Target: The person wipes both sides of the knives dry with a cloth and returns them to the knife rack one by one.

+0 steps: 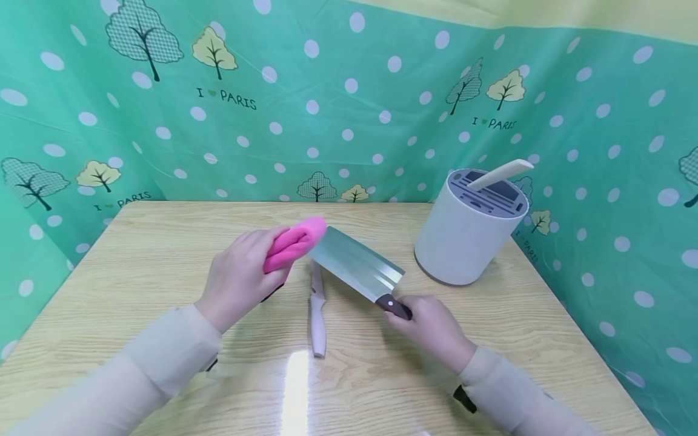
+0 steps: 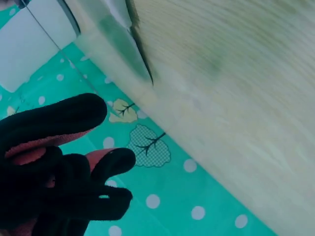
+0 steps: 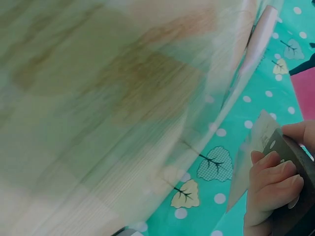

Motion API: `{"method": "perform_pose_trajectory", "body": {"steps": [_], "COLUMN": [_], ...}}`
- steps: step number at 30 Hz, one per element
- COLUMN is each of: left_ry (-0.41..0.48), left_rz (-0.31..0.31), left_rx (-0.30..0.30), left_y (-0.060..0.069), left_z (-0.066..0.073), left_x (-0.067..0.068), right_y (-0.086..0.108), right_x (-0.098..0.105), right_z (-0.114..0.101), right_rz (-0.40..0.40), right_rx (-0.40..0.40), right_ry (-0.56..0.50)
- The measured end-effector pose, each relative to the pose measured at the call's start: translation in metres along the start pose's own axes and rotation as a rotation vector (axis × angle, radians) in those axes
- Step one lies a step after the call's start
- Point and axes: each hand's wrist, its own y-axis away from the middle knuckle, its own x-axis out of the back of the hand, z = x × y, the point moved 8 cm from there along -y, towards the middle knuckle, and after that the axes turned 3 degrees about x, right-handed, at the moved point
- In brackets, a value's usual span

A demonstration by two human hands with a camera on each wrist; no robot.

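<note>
My left hand [image 1: 240,275] grips a folded pink cloth [image 1: 294,243]. My right hand [image 1: 433,330] holds the dark handle [image 1: 395,306] of a cleaver, fingers curled round it in the right wrist view [image 3: 275,191]. The cleaver's broad blade [image 1: 357,260] slants up-left, its far end beside the cloth; whether they touch I cannot tell. Beneath, a white-handled knife [image 1: 318,327] lies on the table, its blade partly behind the cleaver. Dark finger-like shapes with reddish patches [image 2: 64,162] fill the lower left of the left wrist view.
A white round knife block [image 1: 463,236] stands at the back right, with one white handle [image 1: 500,175] sticking out of its slotted top. The wooden table [image 1: 163,254] meets a green dotted curtain [image 1: 349,121] at the back and sides.
</note>
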Motion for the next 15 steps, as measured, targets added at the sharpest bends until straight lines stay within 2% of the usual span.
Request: {"method": "perform_pose_trajectory", "body": {"steps": [4,8,11,15], "left_ry": [-0.052,-0.138,-0.201,-0.273], "left_rz": [0.035,0.138,0.197,0.227], "left_rx": [-0.124,-0.304,-0.413,-0.525], "left_y": [-0.004,-0.008,-0.009,-0.008], "left_z": [0.01,0.024,0.033,0.043], "left_x": [0.0,0.0,-0.002,-0.008], "right_y": [-0.002,-0.005,-0.008,-0.011], "right_x": [0.001,0.001,0.001,-0.001], "right_z": [-0.007,-0.016,-0.023,-0.032], "right_rz": [0.014,0.034,0.039,0.034], "right_rx": [0.027,0.08,0.114,0.133], "right_ry": [0.019,0.027,0.024,0.025]}}
